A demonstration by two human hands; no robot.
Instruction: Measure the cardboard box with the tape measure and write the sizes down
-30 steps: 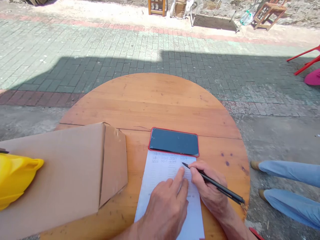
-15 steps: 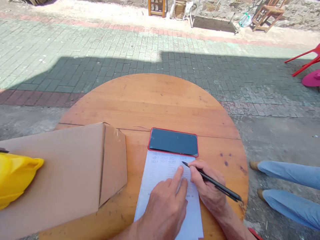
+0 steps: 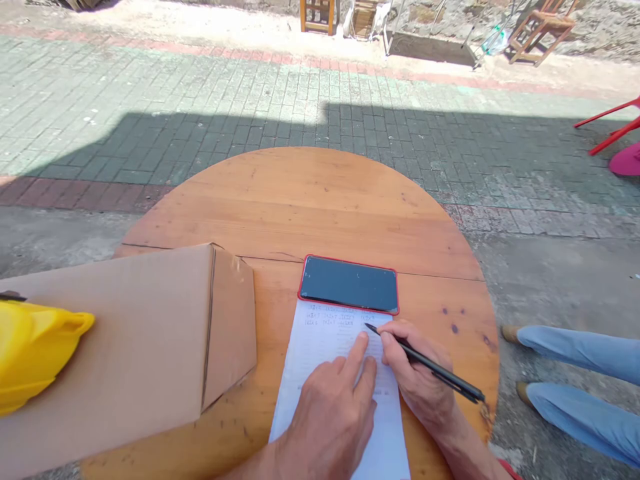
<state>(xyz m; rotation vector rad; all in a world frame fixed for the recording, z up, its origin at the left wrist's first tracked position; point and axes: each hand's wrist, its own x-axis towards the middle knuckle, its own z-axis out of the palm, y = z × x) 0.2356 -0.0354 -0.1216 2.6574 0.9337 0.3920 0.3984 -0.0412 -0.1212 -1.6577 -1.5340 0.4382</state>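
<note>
A sheet of white paper (image 3: 295, 393) with rows of handwriting near its top lies on the round wooden table. My left hand (image 3: 333, 410) rests flat on it, index finger stretched toward the written lines and the other fingers slightly bent. In my right hand (image 3: 425, 373) is a black pen (image 3: 445, 373), pinched between thumb and fingers, its tip at the paper by the last written row. A smartphone (image 3: 349, 285) in a red case lies across the paper's top edge, screen up and dark.
A cardboard box (image 3: 125, 347) takes up the table's left side, with a yellow bag (image 3: 40, 353) on top. The wooden table (image 3: 310, 200) stands on paving. At right are a person's jeans-clad legs (image 3: 580, 353) and a red chair (image 3: 613, 137). Wooden chairs (image 3: 543, 30) stand by the far wall.
The whole view has shifted slightly, so things sit a little further right. Both hands and the pen keep nearly the same place on the paper.
</note>
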